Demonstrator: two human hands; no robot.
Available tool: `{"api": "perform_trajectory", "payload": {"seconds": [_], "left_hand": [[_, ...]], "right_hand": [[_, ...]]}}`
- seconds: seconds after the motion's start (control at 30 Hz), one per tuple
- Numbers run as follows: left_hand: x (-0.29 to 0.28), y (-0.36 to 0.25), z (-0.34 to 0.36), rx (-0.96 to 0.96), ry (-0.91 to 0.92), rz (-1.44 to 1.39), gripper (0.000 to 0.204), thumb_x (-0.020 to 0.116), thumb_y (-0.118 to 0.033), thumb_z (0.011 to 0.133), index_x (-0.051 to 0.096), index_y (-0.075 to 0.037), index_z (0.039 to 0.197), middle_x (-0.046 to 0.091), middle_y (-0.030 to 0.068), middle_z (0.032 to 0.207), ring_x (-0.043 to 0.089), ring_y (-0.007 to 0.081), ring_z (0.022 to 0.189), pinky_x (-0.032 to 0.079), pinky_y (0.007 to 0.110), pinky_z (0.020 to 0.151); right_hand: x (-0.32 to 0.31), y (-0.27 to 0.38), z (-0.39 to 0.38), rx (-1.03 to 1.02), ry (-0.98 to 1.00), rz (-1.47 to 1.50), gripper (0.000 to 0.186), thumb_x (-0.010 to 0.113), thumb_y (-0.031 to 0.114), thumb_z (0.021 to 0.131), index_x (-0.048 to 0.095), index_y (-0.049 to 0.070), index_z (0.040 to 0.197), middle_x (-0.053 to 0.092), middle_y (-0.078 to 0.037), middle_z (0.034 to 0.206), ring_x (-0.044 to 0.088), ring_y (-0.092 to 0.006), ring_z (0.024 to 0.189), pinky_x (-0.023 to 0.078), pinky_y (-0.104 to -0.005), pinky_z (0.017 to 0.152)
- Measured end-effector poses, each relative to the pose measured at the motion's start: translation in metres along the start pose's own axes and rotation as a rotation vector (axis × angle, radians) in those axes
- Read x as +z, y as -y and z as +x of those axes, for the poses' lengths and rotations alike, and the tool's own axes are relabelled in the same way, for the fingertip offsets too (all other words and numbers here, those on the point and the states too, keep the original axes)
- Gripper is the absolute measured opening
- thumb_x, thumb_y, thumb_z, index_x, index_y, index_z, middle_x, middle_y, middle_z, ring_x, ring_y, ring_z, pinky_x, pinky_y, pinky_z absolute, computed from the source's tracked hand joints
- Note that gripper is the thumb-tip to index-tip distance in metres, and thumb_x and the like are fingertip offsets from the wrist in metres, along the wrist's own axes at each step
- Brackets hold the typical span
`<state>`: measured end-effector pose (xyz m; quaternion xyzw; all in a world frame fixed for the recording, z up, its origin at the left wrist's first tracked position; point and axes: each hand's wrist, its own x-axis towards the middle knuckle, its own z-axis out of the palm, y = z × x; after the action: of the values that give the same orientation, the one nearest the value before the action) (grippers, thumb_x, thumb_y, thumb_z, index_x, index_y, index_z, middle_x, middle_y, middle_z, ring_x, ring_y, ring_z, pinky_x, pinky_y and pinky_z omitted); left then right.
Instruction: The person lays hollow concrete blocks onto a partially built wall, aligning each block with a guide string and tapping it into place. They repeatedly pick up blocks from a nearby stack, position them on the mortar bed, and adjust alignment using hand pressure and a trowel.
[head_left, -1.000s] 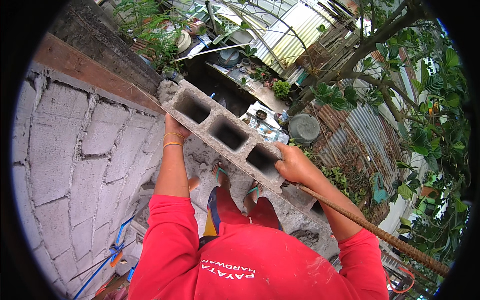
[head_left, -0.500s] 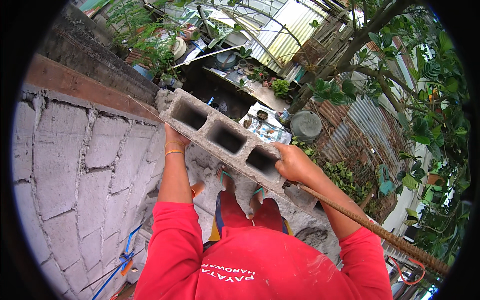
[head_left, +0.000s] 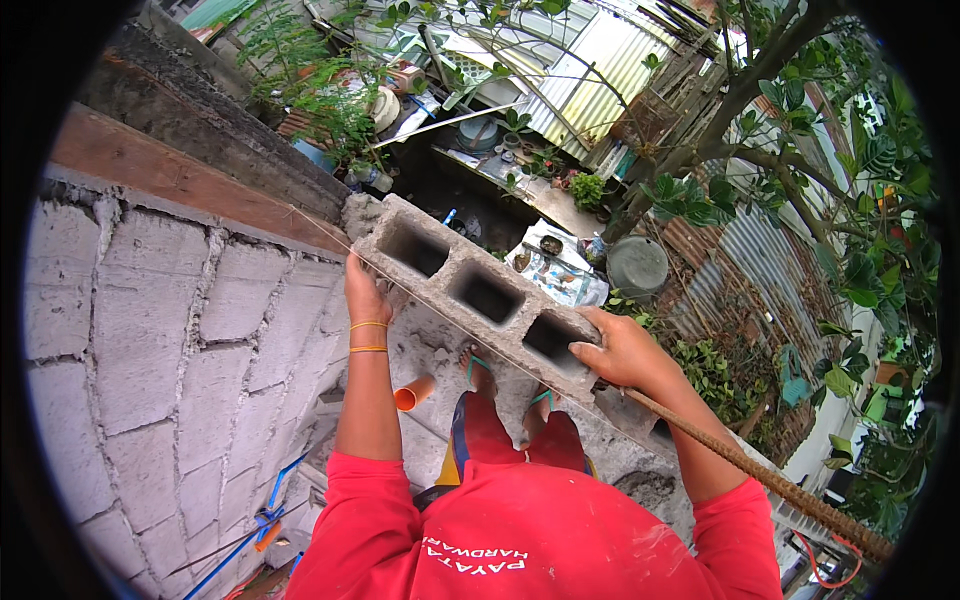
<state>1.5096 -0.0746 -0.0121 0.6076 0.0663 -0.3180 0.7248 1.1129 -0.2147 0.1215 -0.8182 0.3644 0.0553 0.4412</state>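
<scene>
A grey concrete hollow block [head_left: 452,268] with three rectangular openings lies slanted in front of me, its right end nearer. My left hand [head_left: 367,290] presses on the near side of its left end, and part of its fingers are hidden. At the other end, my right hand [head_left: 628,350] grips the corner, thumb at the edge of the last opening. A thin string [head_left: 455,322] runs along the block's near edge. More of the concrete course [head_left: 630,415] shows beyond the right end, beside a rusty ribbed steel bar [head_left: 760,470].
A hollow-block wall [head_left: 150,290] rises on my left, topped by a brown board [head_left: 190,180]. An orange pipe [head_left: 415,392] stands near my sandalled feet. Below the block, a black bucket [head_left: 637,265], rusty corrugated sheets [head_left: 690,300] and tree branches [head_left: 735,100] occupy the far right.
The whole view has shifted, so the block and surroundings appear farther right and lower. My right thumb now shows by the last opening. More of the orange pipe is visible beside my left forearm.
</scene>
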Motion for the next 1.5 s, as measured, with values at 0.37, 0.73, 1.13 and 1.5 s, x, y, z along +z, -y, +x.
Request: {"api": "perform_trajectory", "payload": {"seconds": [0.37, 0.73, 1.13, 1.5], "left_hand": [[-0.013, -0.010, -0.014, 0.101, 0.290, -0.063, 0.047, 0.042, -0.042, 0.110, 0.056, -0.015, 0.146, 0.061, 0.0043, 0.143, 0.055, 0.0234, 0.132, 0.047, 0.055, 0.104], [-0.010, -0.019, -0.017, 0.064, 0.349, -0.047, 0.047, 0.042, -0.044, 0.109, 0.054, -0.017, 0.146, 0.059, 0.0038, 0.143, 0.055, 0.0261, 0.133, 0.047, 0.060, 0.106], [-0.025, -0.018, 0.004, 0.041, 0.484, -0.011, 0.052, 0.042, -0.047, 0.107, 0.052, -0.015, 0.146, 0.058, 0.0059, 0.146, 0.055, 0.0292, 0.132, 0.045, 0.059, 0.105], [-0.019, -0.027, -0.006, -0.043, 0.480, -0.005, 0.055, 0.044, -0.053, 0.104, 0.056, -0.017, 0.144, 0.060, 0.0062, 0.146, 0.057, 0.0305, 0.131, 0.037, 0.062, 0.111]], "right_hand": [[-0.004, -0.001, -0.010, -0.062, 0.012, 0.146, 0.058, 0.081, 0.032, 0.087, 0.065, 0.006, 0.137, 0.074, -0.025, 0.116, 0.073, -0.0388, 0.107, 0.055, -0.0444, 0.095], [-0.007, -0.015, -0.124, 0.055, -0.589, 0.432, 0.025, 0.072, 0.022, 0.098, 0.071, -0.002, 0.092, 0.069, -0.008, 0.080, 0.061, -0.0156, 0.071, 0.051, -0.0337, 0.069], [0.072, 0.099, -0.080, -0.454, -0.538, 1.107, 0.037, 0.065, 0.015, 0.096, 0.049, 0.004, 0.064, 0.051, -0.001, 0.062, 0.042, -0.0091, 0.058, 0.032, -0.0312, 0.052], [0.083, 0.085, -0.054, -0.317, -0.696, 0.732, 0.046, 0.072, 0.019, 0.094, 0.039, 0.004, 0.066, 0.030, 0.000, 0.064, 0.032, -0.0069, 0.063, 0.030, -0.0345, 0.053]]}}
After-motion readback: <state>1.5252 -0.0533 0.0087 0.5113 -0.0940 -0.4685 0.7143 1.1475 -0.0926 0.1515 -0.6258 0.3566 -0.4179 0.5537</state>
